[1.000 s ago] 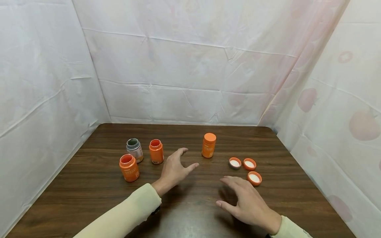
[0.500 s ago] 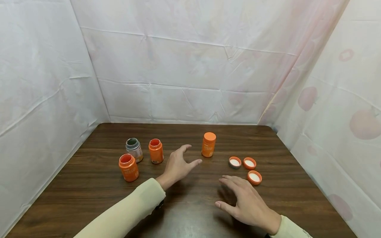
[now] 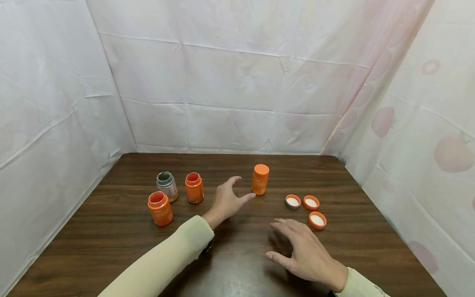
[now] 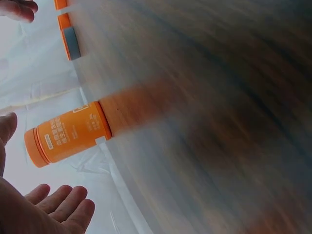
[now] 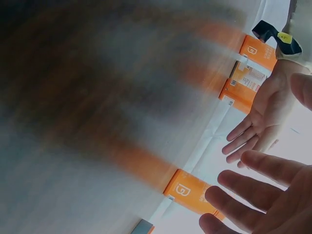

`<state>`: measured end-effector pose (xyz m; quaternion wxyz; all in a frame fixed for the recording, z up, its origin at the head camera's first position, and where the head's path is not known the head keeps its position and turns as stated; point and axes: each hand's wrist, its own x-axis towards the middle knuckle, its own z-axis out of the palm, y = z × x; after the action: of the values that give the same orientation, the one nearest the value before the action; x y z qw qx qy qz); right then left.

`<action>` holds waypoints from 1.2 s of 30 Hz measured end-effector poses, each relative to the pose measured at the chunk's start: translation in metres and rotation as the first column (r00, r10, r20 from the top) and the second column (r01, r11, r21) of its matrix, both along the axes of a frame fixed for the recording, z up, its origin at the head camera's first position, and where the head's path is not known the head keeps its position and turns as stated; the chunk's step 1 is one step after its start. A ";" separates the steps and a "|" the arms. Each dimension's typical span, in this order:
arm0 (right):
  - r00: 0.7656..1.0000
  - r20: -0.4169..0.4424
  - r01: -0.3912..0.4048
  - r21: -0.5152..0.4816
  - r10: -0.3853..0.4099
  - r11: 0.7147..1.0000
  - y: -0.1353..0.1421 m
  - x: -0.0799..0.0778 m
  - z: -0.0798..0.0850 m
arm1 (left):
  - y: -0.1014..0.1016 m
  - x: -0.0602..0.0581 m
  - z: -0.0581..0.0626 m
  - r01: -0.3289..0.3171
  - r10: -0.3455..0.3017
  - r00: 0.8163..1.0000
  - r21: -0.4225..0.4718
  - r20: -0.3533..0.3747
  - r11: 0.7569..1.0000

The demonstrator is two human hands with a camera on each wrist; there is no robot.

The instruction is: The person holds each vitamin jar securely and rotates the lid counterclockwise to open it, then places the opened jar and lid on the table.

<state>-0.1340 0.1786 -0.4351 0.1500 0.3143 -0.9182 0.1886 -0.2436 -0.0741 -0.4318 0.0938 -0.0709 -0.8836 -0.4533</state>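
A capped orange bottle (image 3: 260, 180) stands upright toward the back of the table. My left hand (image 3: 228, 200) is just left of it, thumb and fingers spread apart, holding nothing. In the left wrist view the same orange bottle (image 4: 70, 134) appears between the thumb and the fingers, with a gap on both sides. My right hand (image 3: 306, 251) hovers over the table nearer the front, fingers extended and nothing in them. Beyond its fingers lie three upturned caps: a grey-sided cap (image 3: 293, 201), an orange cap (image 3: 311, 202) and another orange cap (image 3: 317, 220).
Three uncapped bottles stand at the left: an orange bottle (image 3: 161, 209), a grey bottle (image 3: 167, 187) and a second orange bottle (image 3: 194, 188). White sheeting (image 3: 230, 82) encloses the back and sides of the brown table (image 3: 122, 231).
My left hand has moved forward and to the right, closer to the capped orange bottle. The right hand has shifted only slightly left. Bottles and caps stay in place.
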 end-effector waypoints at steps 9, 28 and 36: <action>1.000 0.000 -0.004 -0.001 0.004 1.000 -0.001 0.000 0.000 | 0.009 -0.012 -0.001 -0.003 0.003 1.000 0.042 0.003 0.999; 1.000 0.011 -0.001 0.007 0.001 1.000 -0.001 0.003 -0.001 | 0.026 -0.034 -0.005 0.034 -0.034 0.999 0.074 -0.001 0.997; 1.000 0.015 -0.005 0.006 0.005 1.000 -0.001 0.003 0.000 | 0.034 -0.041 -0.003 0.017 -0.018 1.000 0.060 0.017 0.998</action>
<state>-0.1312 0.1773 -0.4354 0.1418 0.3156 -0.9191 0.1887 -0.2847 -0.0405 -0.4344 0.0840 -0.0717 -0.8697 -0.4810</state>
